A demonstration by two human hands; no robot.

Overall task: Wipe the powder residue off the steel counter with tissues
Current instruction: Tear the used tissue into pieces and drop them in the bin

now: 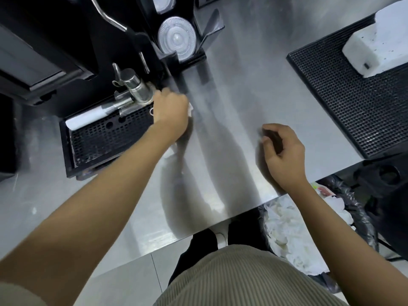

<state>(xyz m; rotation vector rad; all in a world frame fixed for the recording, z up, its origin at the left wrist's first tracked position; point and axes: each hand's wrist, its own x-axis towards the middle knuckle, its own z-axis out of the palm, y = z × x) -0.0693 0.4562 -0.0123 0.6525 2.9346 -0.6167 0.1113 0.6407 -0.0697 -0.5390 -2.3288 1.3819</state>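
Evidently mid-wipe: the left hand has its fingers curled round a white tissue on the steel table, with the drip tray just left of them. The right hand hovers, fingers loosely curled and empty. Next probably comes a firm sweep toward the near edge.

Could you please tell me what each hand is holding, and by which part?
The left hand grips a wadded white tissue, mostly hidden beneath it; the exact hold cannot be told. The right hand holds nothing.
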